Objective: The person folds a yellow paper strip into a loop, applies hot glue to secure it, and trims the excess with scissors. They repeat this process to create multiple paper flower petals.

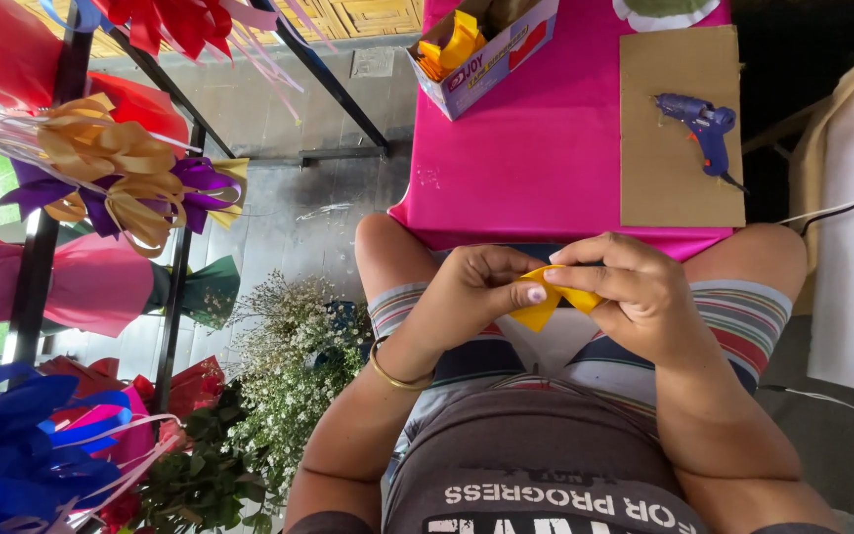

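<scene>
Yellow folded ribbon piece sits between both hands, above the lap. Left hand pinches it with thumb and fingers closed on it; right hand also grips it, probably at the upper edge. Beyond lies a pink table with a blue glue gun.

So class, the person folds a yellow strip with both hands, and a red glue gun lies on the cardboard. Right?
Not quite: the glue gun is blue, not red. The head view shows it on the cardboard, while both hands fold the yellow strip.
</scene>
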